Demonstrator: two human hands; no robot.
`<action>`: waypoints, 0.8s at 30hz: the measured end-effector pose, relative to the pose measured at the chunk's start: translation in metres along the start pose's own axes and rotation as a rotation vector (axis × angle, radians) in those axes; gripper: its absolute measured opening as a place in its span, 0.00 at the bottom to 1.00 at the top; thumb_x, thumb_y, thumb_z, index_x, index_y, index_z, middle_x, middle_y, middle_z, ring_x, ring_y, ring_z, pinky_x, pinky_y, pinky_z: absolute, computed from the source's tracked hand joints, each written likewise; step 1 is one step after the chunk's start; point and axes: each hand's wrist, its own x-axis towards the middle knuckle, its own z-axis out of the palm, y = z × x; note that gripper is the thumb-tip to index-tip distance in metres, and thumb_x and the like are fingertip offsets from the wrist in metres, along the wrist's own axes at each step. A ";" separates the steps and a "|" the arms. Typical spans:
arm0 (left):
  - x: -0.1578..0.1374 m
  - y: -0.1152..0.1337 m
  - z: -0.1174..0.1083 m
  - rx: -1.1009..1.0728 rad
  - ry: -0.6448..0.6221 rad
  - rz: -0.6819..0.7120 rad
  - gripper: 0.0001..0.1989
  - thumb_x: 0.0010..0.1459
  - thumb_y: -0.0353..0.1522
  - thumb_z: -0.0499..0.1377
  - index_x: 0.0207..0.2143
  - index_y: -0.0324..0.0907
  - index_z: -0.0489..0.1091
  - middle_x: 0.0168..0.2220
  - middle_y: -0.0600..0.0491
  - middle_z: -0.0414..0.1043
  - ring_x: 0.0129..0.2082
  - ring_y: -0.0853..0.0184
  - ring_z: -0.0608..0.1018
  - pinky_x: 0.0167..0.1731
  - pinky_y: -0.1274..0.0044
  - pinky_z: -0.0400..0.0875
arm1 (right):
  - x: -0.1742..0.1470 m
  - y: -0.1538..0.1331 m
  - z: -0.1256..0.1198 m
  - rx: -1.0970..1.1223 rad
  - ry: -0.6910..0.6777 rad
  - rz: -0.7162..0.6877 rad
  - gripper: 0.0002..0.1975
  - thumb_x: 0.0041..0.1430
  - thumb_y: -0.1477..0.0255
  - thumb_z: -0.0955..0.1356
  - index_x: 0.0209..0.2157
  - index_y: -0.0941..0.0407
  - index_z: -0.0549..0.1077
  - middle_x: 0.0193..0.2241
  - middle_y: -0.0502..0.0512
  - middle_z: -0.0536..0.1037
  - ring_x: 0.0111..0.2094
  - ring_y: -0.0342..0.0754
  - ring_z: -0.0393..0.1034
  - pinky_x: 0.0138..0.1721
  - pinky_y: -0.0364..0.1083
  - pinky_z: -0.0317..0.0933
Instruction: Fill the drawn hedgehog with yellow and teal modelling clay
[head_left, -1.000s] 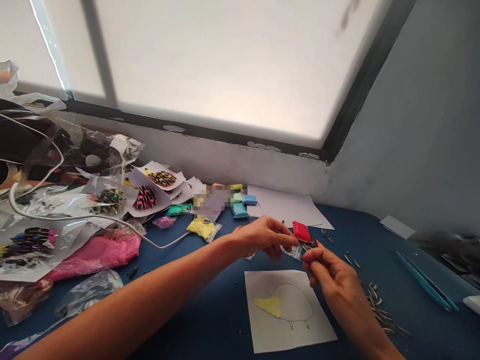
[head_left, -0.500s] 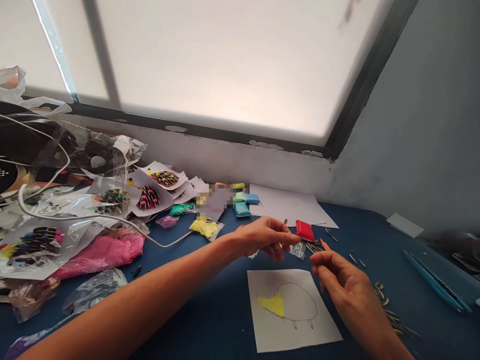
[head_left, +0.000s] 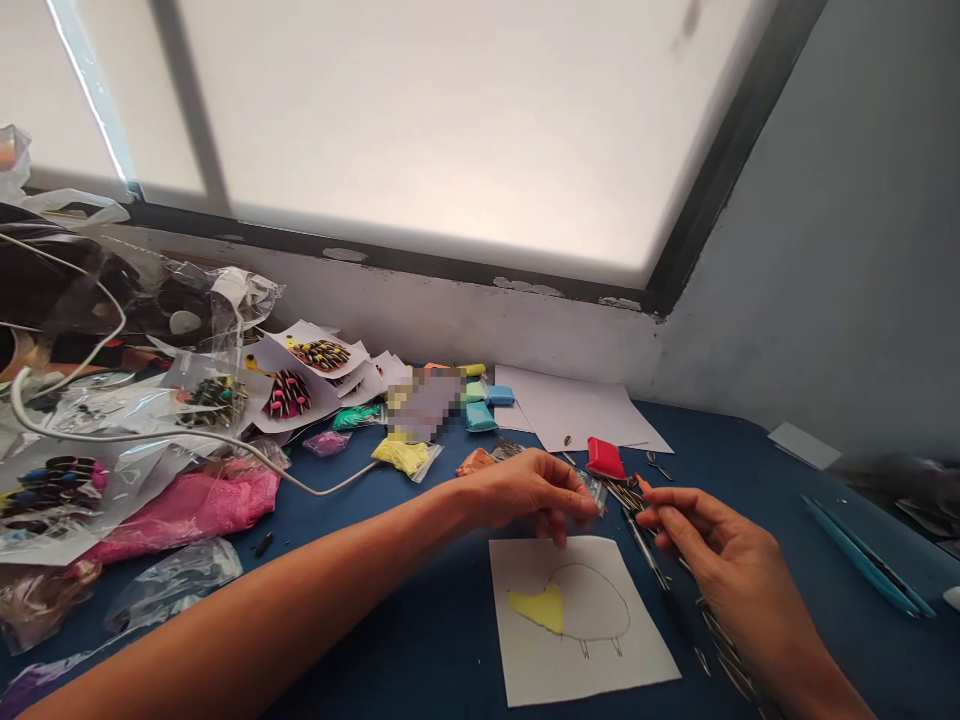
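Note:
My left hand (head_left: 541, 490) hovers by the top edge of a white paper sheet (head_left: 592, 672), its thumb and fingers bent together; anything in them is too small to make out. On the sheet is an outlined animal with short legs, its pointed head filled with yellow clay (head_left: 541, 608). To the right, my right hand (head_left: 724, 555) is closed in a pinch, its contents hidden. Just beyond its fingertips lie a small orange piece (head_left: 643, 484) and a pile of striped seeds (head_left: 622, 495). A dark pen (head_left: 651, 552) lies beside and partly under this hand.
A red clay packet (head_left: 604, 458) lies behind the seeds. Blue packets (head_left: 480, 417), a yellow bag (head_left: 403, 456) and blank sheets (head_left: 577, 405) line the back. Finished seed pictures (head_left: 321, 353), plastic bags and a white cable (head_left: 187, 433) crowd the left. Blue tweezers (head_left: 862, 555) lie right.
My left hand has drawn back slightly towards the sheet, away from the red packet. My right hand has shifted slightly right, and the pen beside it is now visible. The view has turned slightly.

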 end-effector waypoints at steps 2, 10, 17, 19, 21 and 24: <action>0.002 -0.003 -0.002 -0.035 -0.008 0.001 0.21 0.44 0.44 0.70 0.32 0.37 0.73 0.32 0.54 0.75 0.22 0.76 0.75 0.23 0.81 0.65 | 0.001 -0.001 0.000 0.002 0.015 0.001 0.22 0.37 0.52 0.73 0.31 0.55 0.80 0.27 0.57 0.81 0.26 0.49 0.73 0.30 0.48 0.70; 0.005 -0.009 -0.006 -0.116 -0.008 0.017 0.19 0.49 0.36 0.69 0.43 0.39 0.75 0.34 0.53 0.77 0.24 0.75 0.76 0.24 0.81 0.65 | -0.002 0.004 0.003 -0.054 0.004 -0.010 0.15 0.43 0.55 0.70 0.27 0.53 0.78 0.21 0.53 0.77 0.23 0.47 0.71 0.24 0.45 0.66; 0.001 -0.001 0.000 -0.173 0.023 0.005 0.18 0.48 0.40 0.69 0.36 0.37 0.73 0.33 0.52 0.77 0.24 0.74 0.77 0.25 0.80 0.65 | -0.002 0.007 0.001 -0.073 0.049 0.006 0.13 0.45 0.57 0.68 0.27 0.53 0.76 0.12 0.46 0.66 0.15 0.42 0.59 0.15 0.41 0.56; 0.002 0.000 0.001 -0.166 0.041 -0.003 0.18 0.47 0.40 0.70 0.33 0.37 0.72 0.29 0.55 0.75 0.21 0.76 0.75 0.24 0.81 0.65 | -0.001 0.005 0.001 -0.046 0.060 0.007 0.16 0.43 0.56 0.69 0.28 0.53 0.77 0.17 0.50 0.74 0.21 0.45 0.69 0.23 0.43 0.66; 0.003 -0.002 0.000 -0.164 0.056 0.003 0.16 0.46 0.39 0.70 0.32 0.37 0.73 0.27 0.57 0.74 0.20 0.77 0.73 0.24 0.81 0.65 | 0.000 0.004 0.002 -0.020 0.055 0.013 0.19 0.40 0.54 0.71 0.29 0.54 0.78 0.23 0.54 0.79 0.28 0.50 0.75 0.30 0.46 0.70; 0.006 -0.005 -0.002 -0.155 0.051 0.032 0.16 0.46 0.38 0.71 0.34 0.38 0.75 0.28 0.57 0.74 0.21 0.77 0.74 0.24 0.81 0.66 | 0.001 0.004 0.003 0.001 0.034 0.023 0.22 0.37 0.52 0.72 0.31 0.54 0.79 0.27 0.56 0.81 0.31 0.52 0.77 0.34 0.49 0.72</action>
